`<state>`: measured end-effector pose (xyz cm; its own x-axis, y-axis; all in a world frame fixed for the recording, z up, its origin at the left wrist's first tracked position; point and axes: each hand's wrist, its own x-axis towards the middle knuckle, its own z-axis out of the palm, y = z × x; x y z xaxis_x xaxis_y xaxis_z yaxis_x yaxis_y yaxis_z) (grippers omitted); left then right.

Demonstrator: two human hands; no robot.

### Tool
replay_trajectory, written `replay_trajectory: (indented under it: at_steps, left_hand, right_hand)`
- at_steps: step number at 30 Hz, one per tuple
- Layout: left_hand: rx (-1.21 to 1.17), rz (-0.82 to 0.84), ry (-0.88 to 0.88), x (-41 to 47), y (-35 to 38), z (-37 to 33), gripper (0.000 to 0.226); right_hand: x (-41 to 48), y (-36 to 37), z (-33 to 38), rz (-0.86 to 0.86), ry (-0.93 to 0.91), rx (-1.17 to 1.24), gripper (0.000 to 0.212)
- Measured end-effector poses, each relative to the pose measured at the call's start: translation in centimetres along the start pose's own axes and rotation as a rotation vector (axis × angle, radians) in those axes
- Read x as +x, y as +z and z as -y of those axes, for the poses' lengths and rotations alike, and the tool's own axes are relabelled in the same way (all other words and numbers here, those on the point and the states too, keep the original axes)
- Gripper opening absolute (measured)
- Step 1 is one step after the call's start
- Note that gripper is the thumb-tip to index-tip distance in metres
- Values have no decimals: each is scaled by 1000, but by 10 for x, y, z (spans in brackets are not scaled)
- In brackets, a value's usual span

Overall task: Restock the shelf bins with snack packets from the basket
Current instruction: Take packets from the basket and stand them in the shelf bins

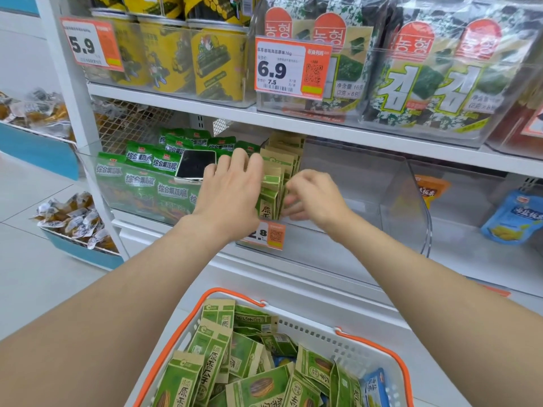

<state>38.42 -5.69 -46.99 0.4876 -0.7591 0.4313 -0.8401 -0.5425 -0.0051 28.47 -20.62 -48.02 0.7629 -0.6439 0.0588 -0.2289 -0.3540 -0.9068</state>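
Head view: I read this as the tidying part of a placement. Both hands are inside the clear bin (390,183), squaring up the row of packets (277,174) that stands upright at its left end.

My left hand (232,186) lies with fingers fairly straight and together, pressed against the left side and top of that row. My right hand (311,195) comes in from the other side with fingers curled, nipping the right edges of the front packets. The row sits between the two hands and touches both.

To the right of my right hand the bin is bare, so I judge the restocking far from finished. The remaining snack packets (244,356) lie loose in the basket (179,333), well below both hands and nearer to me, between my forearms.

The next move, as I see it, calls for letting go without the row toppling to the right, then dropping a hand to the basket for another bunch.

Just left of my left hand a phone (195,164) rests on the green packs (141,171) of the neighbouring bin. I would avoid nudging it.
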Motion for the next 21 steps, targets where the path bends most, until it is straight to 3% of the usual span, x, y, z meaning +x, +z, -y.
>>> replay_trajectory:
  at_steps: [3,4,6,11,17,21]
  left_hand:
    - [-141,-37,-2,-4,1,-6,71]
    - [-152,-22,2,-3,4,-8,80]
    - [-116,36,11,0,11,-9,94]
    - [-78,33,-27,10,25,-9,89]
    - [-79,59,-72,16,25,-17,81]
    - [-123,56,-104,11,21,-17,98]
  right_hand:
    - [22,-4,-11,-109,207,155,36]
    - [21,-1,-9,-105,261,194,31]
    - [17,6,1,-27,310,362,22]
    - [34,27,7,200,326,652,47]
    - [48,31,-8,225,348,521,65]
    - [43,20,-16,237,360,156,67]
